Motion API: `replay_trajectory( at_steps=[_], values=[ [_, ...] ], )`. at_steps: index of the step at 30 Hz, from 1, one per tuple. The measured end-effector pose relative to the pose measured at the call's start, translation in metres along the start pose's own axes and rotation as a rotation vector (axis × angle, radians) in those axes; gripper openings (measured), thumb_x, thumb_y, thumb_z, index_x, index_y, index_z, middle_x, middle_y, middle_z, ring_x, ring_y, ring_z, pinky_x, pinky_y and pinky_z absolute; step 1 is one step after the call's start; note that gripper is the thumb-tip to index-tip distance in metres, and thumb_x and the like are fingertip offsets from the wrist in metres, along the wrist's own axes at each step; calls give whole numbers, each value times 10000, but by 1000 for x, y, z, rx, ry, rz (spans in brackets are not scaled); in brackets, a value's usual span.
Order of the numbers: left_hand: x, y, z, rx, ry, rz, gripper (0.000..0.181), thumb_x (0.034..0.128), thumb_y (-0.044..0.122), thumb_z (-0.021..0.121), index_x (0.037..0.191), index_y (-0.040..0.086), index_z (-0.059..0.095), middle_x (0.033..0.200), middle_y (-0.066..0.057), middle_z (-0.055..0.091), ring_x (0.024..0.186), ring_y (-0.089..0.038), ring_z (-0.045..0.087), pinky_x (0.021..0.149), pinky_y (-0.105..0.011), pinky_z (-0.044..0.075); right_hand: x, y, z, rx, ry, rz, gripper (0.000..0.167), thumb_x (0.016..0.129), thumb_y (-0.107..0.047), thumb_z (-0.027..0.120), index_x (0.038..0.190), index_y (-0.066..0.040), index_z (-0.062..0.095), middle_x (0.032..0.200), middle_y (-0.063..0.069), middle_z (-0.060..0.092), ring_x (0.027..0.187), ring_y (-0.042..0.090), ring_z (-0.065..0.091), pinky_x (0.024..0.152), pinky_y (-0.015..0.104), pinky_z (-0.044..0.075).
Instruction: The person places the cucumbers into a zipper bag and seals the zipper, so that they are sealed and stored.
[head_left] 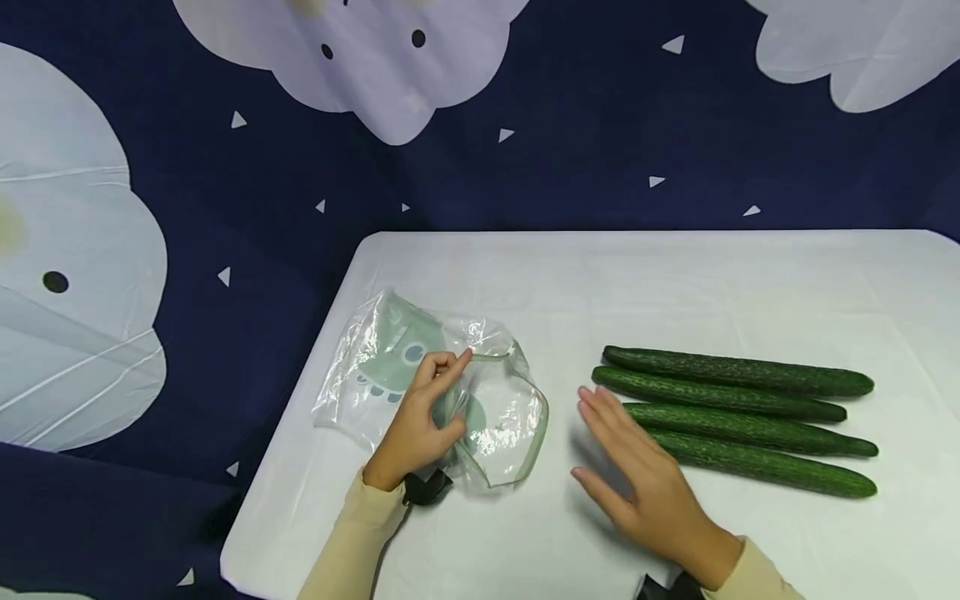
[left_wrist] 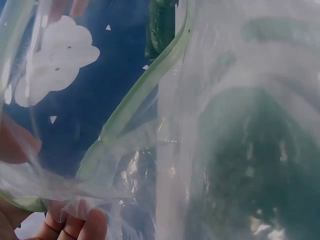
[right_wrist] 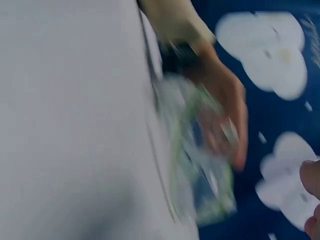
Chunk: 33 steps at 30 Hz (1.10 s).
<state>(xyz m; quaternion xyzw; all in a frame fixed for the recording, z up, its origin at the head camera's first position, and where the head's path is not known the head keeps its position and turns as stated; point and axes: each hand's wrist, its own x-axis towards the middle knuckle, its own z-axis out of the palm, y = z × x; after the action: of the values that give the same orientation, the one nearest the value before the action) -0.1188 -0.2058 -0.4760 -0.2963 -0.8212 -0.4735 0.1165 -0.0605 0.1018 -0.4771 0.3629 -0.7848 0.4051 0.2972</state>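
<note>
Clear bag [head_left: 401, 333]: lies on the white table [head_left: 510, 546], left of the four green cucumbers [head_left: 750, 429]. Its green rim [head_left: 540, 433] makes a big loop on the side near them.
Left hand [head_left: 420, 425]: holds the bag near the rim, with fingers bent on the thin plastic.
Right hand [head_left: 652, 492]: fingers straight and close together, thumb out to the side, holding nothing. It is by the cucumbers' ends; I can't tell if it touches them.
Step with the bag: looks like getting its mouth open.
Next move: seems to need that mouth held wide, and the right fingers curled if they are to lift a cucumber.
</note>
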Motion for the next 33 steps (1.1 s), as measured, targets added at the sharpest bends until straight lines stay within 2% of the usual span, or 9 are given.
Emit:
replay_trajectory(
  at_steps=[3,6,11,13,15,18,22,27,33],
  values=[
    [3,1,-1,6,2,-9,818,695,-86,599,1500,-55,458,1217,-168,460,1085,-291,439,978,-291,357,0,10,-36,-26,97,7,627,1012,-380,617,1331,159,582,1394,286,557,1381,316,493,1129,290,357],
    [5,-3,-1,9,-2,-18,838,700,-72,610,1520,-15,450,1233,-142,456,1102,-268,432,979,-291,360,-14,26,-78,-78,124,93,589,976,-390,679,1289,108,651,1331,247,623,1308,198,573,1054,175,398],
    [11,0,-1,6,-11,-36,840,688,-103,600,1511,-59,435,1220,-182,438,1096,-290,416,974,-272,340,-56,54,-148,-199,-8,370,437,844,-76,815,1270,-46,727,1315,63,676,1251,-62,538,999,64,356],
    [14,5,-1,-2,-16,-40,824,685,-120,582,1495,-101,428,1207,-217,432,1088,-314,410,971,-270,331,-75,64,-170,-185,-39,487,497,802,107,773,1278,-24,712,1301,-44,672,1222,-89,537,987,68,365],
    [18,12,-2,-17,-21,-45,801,684,-132,566,1473,-141,427,1193,-254,426,1079,-342,404,970,-270,324,-95,77,-185,-155,-17,578,496,811,203,703,1281,45,678,1259,-150,659,1171,-98,561,959,67,388],
    [23,21,-2,-20,-24,-58,766,695,-117,563,1450,-160,444,1188,-263,427,1078,-350,407,982,-280,331,-122,94,-200,-54,45,689,428,833,288,599,1243,166,618,1169,-208,668,1063,-78,630,891,90,461],
    [24,22,0,-12,-22,-63,746,701,-88,569,1439,-144,477,1194,-235,430,1080,-331,410,986,-288,342,-149,108,-208,24,38,772,385,843,289,586,1200,149,631,1092,-190,698,972,-51,676,789,133,524],
    [26,16,4,-34,-20,-60,737,684,-121,560,1417,-163,491,1183,-274,434,1071,-362,410,982,-268,331,-154,109,-208,64,-49,779,439,813,285,628,1223,129,623,1132,-169,689,1020,-61,655,790,148,531],
    [25,-10,10,-3,-34,-46,793,679,-98,585,1466,-91,487,1216,-222,431,1098,-328,410,994,-272,324,-149,105,-200,3,-141,780,551,784,201,737,1304,75,608,1214,-181,631,1141,-130,548,863,66,455]
  ],
)
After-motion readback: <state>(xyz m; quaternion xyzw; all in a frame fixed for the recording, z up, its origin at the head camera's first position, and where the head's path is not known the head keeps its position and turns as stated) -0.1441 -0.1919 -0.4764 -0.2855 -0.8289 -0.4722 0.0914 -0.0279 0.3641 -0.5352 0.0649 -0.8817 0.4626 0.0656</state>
